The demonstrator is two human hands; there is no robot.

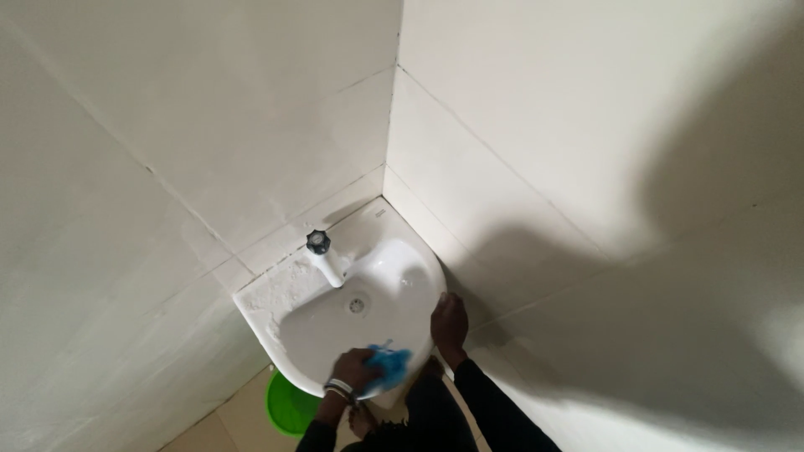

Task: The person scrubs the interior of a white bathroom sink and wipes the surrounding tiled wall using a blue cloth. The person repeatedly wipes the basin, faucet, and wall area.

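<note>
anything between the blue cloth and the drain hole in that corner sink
Nothing visible does. The left hand presses the blue cloth on the near rim of the sink, and only bare white basin lies between it and the drain hole. The tap stands behind the drain, out of the way.

Blue cloth point(390, 362) — on white basin point(385, 276) rim

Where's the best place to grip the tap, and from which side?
Grip the dark knob on top of the tap, coming from above. It is round, stands clear of the white spout and faces up in the sink corner, with walls close behind. Both hands are busy: left hand on the blue cloth, right hand on the rim.
</note>
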